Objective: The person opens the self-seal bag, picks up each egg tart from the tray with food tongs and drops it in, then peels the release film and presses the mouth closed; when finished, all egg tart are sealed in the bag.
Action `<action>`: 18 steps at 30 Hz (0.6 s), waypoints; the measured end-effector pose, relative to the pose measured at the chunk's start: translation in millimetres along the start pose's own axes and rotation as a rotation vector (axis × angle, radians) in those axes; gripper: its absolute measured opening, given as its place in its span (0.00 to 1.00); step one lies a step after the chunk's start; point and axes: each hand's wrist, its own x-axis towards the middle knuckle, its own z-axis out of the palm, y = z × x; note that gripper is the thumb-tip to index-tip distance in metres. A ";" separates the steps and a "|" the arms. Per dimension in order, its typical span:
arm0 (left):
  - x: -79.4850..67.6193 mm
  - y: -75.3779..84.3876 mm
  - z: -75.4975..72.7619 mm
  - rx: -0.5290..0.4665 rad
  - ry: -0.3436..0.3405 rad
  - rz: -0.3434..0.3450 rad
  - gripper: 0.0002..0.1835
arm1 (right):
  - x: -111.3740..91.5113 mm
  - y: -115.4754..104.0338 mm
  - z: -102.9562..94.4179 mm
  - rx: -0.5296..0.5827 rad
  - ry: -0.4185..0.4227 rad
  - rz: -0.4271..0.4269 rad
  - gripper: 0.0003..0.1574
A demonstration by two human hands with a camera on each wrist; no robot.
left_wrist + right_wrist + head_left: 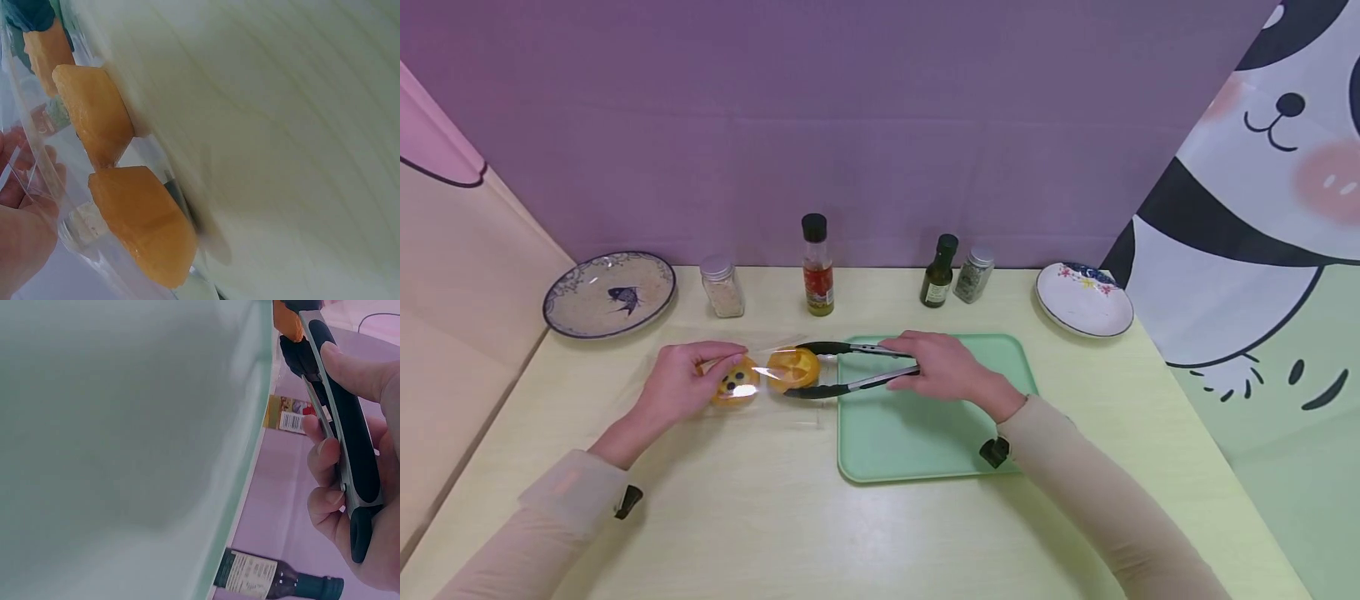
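My left hand [681,379] pinches the edge of a clear plastic package [37,134] at its left side. Inside the package are small orange tarts in a row; one tart with dark dots on top [735,385] lies right beside my left fingers, partly hidden by them. My right hand [940,367] grips a pair of metal tongs with black tips [816,392]. Those tips stand either side of the right tart with yellow topping [793,368]. In the left wrist view, the nearest tart [147,225] shows its faceted side.
A green tray [925,433] lies under my right hand. Along the back stand an oval plate [580,287], a pink-white shaker jar [724,292], a red-labelled bottle [818,275], a dark sauce bottle [937,279], a spice jar [974,277] and a floral dish [1078,304].
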 end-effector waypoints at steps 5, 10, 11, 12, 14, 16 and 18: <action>-0.4 1.5 0.3 -0.006 0.016 0.034 0.07 | 10.5 -6.5 4.0 -0.005 -0.022 -0.003 0.38; -0.2 0.7 0.7 0.008 0.010 0.050 0.07 | 17.7 -11.4 5.6 0.008 -0.037 0.011 0.38; -0.3 0.6 0.7 0.008 0.003 0.047 0.07 | 18.6 -11.8 5.6 0.010 -0.040 0.015 0.38; -0.5 0.5 0.6 0.006 -0.003 0.039 0.07 | 19.3 -12.2 5.6 0.015 -0.042 0.019 0.39; -0.9 0.9 0.3 0.005 -0.009 0.036 0.07 | 20.4 -12.5 5.8 0.017 -0.045 0.027 0.39; -1.0 1.2 0.1 -0.002 -0.014 0.037 0.07 | 21.3 -12.3 6.3 0.020 -0.044 0.032 0.39; -1.0 1.7 -0.4 -0.006 -0.013 0.041 0.07 | 22.2 -11.7 7.2 0.020 -0.042 0.031 0.38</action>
